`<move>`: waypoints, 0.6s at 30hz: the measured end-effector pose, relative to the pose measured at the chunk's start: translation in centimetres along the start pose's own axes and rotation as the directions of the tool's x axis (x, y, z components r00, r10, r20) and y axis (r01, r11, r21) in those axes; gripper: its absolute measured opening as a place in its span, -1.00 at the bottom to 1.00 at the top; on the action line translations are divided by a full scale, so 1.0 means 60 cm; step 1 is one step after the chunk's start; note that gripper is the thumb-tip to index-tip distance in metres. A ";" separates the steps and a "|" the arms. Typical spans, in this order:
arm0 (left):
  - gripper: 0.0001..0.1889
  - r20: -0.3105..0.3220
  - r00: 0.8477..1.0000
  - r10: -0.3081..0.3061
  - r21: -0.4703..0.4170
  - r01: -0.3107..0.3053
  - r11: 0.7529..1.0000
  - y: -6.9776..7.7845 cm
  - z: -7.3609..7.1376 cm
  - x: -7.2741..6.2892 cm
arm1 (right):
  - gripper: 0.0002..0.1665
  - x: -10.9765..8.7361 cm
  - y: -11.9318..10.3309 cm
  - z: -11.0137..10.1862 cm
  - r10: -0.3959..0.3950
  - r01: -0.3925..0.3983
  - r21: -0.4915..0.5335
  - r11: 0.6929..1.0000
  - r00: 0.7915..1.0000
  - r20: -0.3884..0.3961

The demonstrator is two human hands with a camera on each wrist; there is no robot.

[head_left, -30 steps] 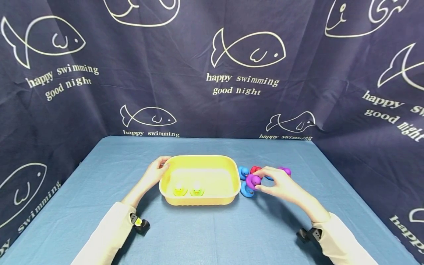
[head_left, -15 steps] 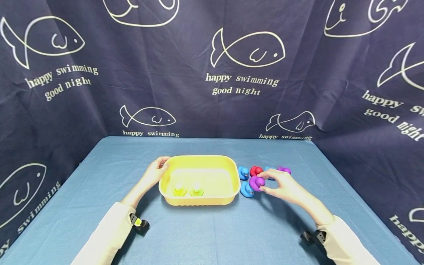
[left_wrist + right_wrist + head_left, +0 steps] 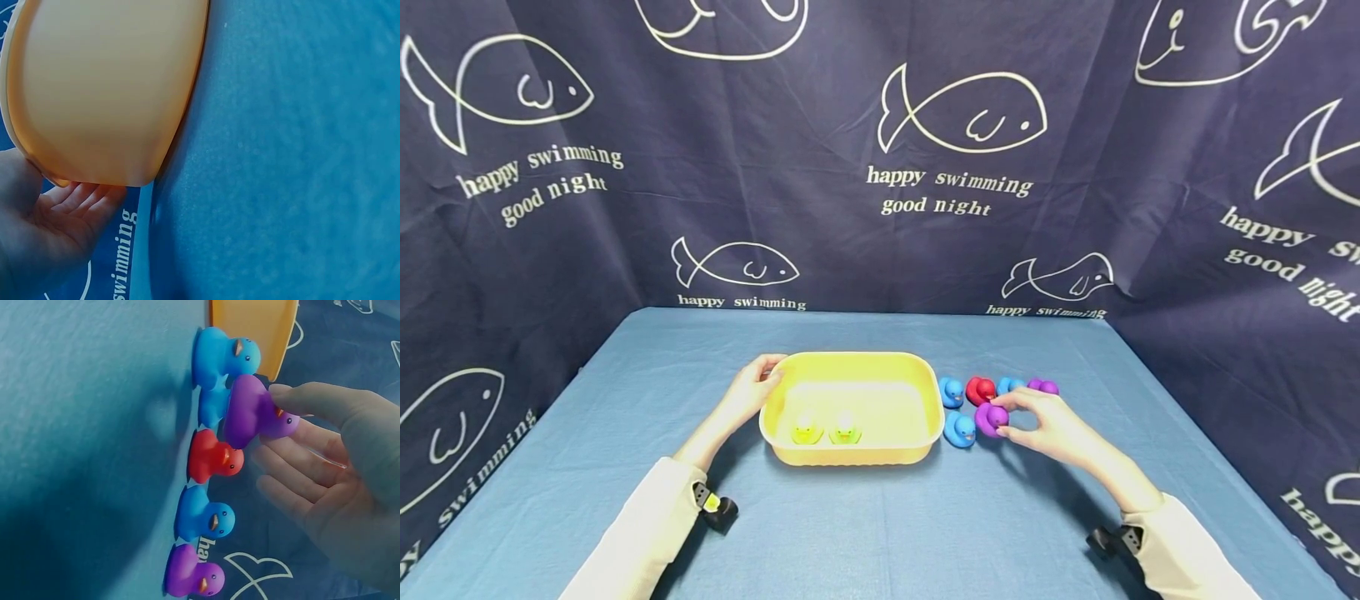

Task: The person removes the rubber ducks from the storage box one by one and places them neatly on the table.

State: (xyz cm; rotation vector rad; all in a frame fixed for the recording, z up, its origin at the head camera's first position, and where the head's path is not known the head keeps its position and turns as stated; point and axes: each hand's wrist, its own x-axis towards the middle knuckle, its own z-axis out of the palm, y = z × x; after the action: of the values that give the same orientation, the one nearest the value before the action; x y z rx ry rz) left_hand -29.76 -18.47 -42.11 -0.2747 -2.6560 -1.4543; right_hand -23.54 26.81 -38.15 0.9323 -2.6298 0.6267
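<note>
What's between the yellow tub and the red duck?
A blue duck sits between the yellow tub and the red duck, as the head view shows.

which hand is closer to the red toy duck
Right. The right hand is close beside the red toy duck; the left hand is across the yellow basin, at its left end.

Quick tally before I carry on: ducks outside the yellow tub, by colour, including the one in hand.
Blue ducks: 3
Purple ducks: 2, one held in the right hand
Red duck: 1
Total: 6
</note>
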 end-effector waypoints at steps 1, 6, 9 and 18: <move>-0.64 -0.001 1.000 -0.001 -0.001 0.001 1.000 0.000 0.000 0.000 | -0.58 -0.001 0.003 0.001 -0.005 0.005 -0.001 1.000 1.000 -0.004; -0.64 -0.001 1.000 0.008 -0.012 -0.008 1.000 -0.001 0.002 0.002 | -0.59 -0.008 0.014 0.009 -0.035 0.035 -0.018 0.999 0.999 -0.023; -0.64 0.003 1.000 0.009 -0.021 -0.009 1.000 -0.002 0.002 0.002 | -0.60 -0.012 0.018 0.013 -0.048 0.047 -0.024 0.999 0.999 -0.022; -0.64 0.003 1.000 0.006 -0.022 -0.005 1.000 -0.002 0.001 0.001 | -0.61 -0.016 0.015 0.021 -0.067 0.067 0.003 0.998 0.998 -0.012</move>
State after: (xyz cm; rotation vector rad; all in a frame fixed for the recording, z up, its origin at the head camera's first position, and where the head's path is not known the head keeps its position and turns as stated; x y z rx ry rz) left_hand -29.81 -18.48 -42.22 -0.2857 -2.6404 -1.4837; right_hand -23.52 27.32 -39.92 1.0107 -2.5763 0.6188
